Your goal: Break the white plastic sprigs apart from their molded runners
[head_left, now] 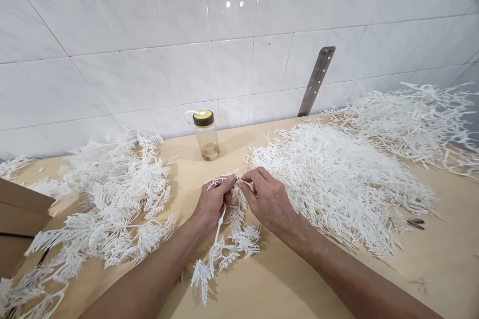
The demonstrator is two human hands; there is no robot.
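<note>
My left hand (215, 200) is closed around the stem of a white plastic branch (217, 251), whose feathery sprigs hang down onto the table. Thumb and forefinger of my right hand (266, 195) are pinched together close to my left fingertips. Between the two hands a small piece of the white plastic seems to be held, but its exact shape is too small to make out. Just right of my right hand spreads a large heap of loose white plastic sprigs (337, 179).
Bushy white branches (123, 194) are piled on the left. A lidded bottle (207, 139) stands near the tiled wall, a metal bracket (317, 81) leans behind. More white stems (415, 119) lie at the far right, dark snips (416, 224) below. A cardboard box (22, 209) sits left.
</note>
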